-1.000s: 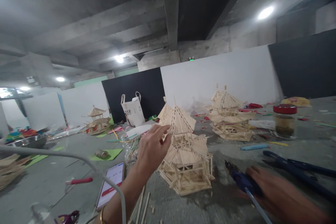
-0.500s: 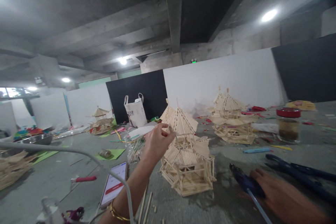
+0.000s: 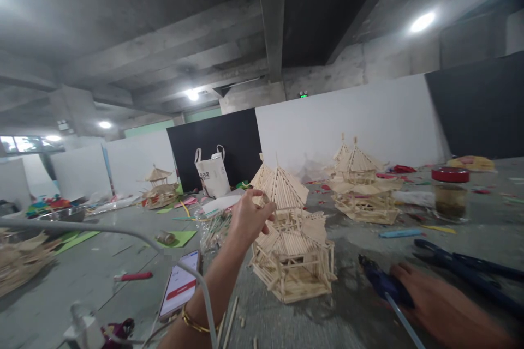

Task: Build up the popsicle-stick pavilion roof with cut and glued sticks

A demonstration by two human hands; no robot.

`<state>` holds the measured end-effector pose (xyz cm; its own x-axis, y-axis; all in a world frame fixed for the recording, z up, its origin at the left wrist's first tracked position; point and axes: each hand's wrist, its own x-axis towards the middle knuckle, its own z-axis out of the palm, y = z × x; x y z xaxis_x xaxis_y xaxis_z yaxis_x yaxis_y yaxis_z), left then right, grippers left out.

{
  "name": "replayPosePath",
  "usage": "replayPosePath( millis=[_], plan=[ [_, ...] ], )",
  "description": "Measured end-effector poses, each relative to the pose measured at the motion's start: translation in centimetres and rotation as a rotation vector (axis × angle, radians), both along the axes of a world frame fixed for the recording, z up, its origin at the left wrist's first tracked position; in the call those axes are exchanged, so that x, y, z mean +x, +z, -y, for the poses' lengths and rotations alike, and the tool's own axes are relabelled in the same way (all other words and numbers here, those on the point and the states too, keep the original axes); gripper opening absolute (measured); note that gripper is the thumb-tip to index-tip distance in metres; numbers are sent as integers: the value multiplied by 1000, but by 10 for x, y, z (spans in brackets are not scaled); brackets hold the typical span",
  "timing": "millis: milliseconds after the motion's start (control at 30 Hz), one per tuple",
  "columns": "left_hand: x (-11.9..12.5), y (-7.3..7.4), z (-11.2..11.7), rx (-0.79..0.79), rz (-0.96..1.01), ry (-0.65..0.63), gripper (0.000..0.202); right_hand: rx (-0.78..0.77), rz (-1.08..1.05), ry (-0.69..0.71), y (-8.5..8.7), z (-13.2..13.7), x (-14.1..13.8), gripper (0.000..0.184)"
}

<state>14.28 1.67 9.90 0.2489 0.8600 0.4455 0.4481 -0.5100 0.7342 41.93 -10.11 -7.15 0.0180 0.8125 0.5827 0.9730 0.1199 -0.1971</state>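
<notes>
Left hand point(image 3: 249, 219) pinches the upper roof edge of the stick pagoda point(image 3: 292, 253) standing on the floor, steadying it, I judge; my right hand point(image 3: 444, 311) grips the glue gun point(image 3: 382, 282) close beside it.

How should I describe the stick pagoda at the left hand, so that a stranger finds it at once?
On the concrete floor, before the white wall, find the nearest stick pagoda, between the smartphone and the blue glue gun. It alone has the left hand at the edge of its top roof; the other pagodas stand farther back.
</notes>
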Motion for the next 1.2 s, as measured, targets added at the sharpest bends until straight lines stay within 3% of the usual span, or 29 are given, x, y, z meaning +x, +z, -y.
replayPosePath(
  millis=[133, 300, 467, 600, 667, 767, 867, 967, 1200],
  plan=[
    [0, -1, -2, -43, 41, -28, 37, -182, 8, 9, -1, 1, 1, 29],
    [-2, -4, 1, -124, 115, -26, 38, -181, 134, 58, -3, 1, 6, 38],
    [-2, -9, 8, -199, 201, -27, 43, -236, 66, 101, 7, 5, 16, 34],
    [1, -13, 10, -238, 284, -46, 49, -136, 211, 51, 41, 9, 4, 28],
    [2, -12, 11, -269, 317, -63, 49, 63, 273, 33, 70, 6, -20, 26],
    [2, -11, 14, -322, 363, -93, 48, 282, 313, 147, 117, -10, -67, 27],
    [3, -10, 16, -366, 414, -106, 48, 386, 401, 215, 149, -32, -107, 24],
    [3, -13, 16, -394, 468, -105, 53, 390, 468, 238, 161, -52, -126, 26],
    [4, -20, 13, -411, 556, -132, 59, 364, 525, 190, 158, -67, -139, 22]
  ],
)
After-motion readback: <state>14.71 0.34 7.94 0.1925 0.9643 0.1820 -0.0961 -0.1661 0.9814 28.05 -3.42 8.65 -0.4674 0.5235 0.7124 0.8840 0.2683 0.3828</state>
